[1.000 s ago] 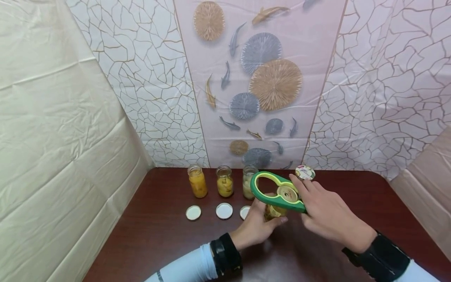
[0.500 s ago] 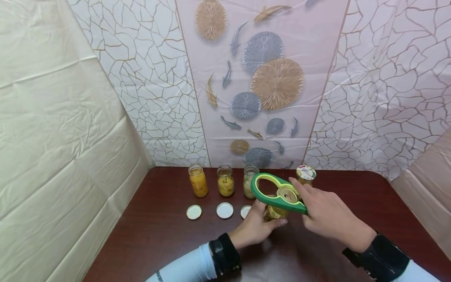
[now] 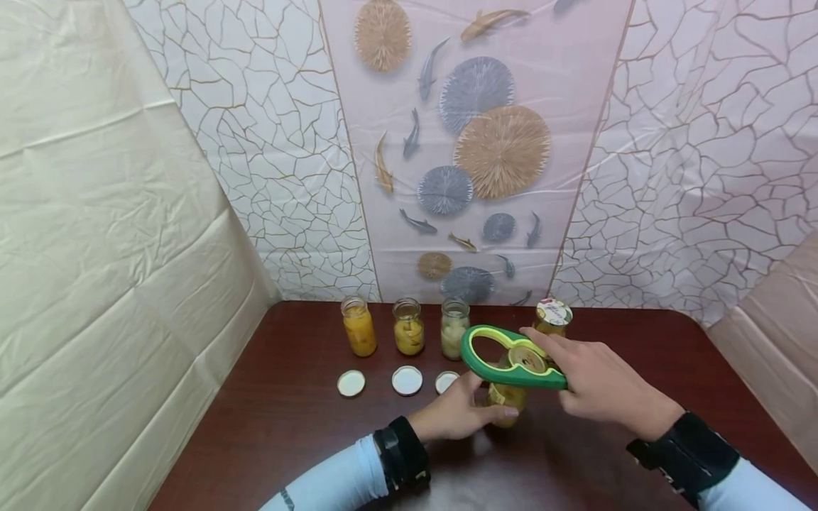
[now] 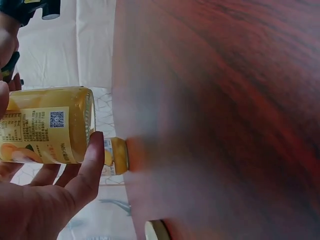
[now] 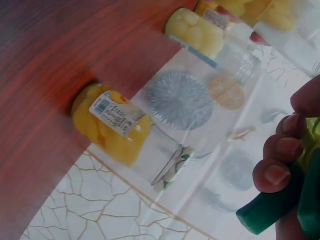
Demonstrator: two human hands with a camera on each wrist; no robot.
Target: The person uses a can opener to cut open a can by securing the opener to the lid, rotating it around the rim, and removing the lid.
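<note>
My left hand (image 3: 455, 411) grips a glass jar of yellow fruit (image 3: 507, 403) around its side. In the left wrist view the labelled jar (image 4: 50, 125) is off the table, a fingertip near its base. A green jar opener (image 3: 511, 377) with a lime inner edge is in my right hand (image 3: 607, 383), whose fingers curl round its handles. One of the opener's rounded openings surrounds the jar's gold lid (image 3: 527, 360). The right wrist view shows only the curled fingers (image 5: 287, 147) and part of the green handles (image 5: 272, 205).
Three uncapped jars stand at the back: orange fruit (image 3: 359, 332), yellow pieces (image 3: 409, 333) and pale fruit (image 3: 452, 339). Before them lie white-sided lids (image 3: 351, 383), (image 3: 407, 380), (image 3: 446, 382). A lidded jar (image 3: 553, 316) stands at the back right of the brown table (image 3: 268, 426).
Both hands, the jar and the opener have come slightly lower and nearer to me, with the opener shifted a little right. More of the held jar shows below the opener.
</note>
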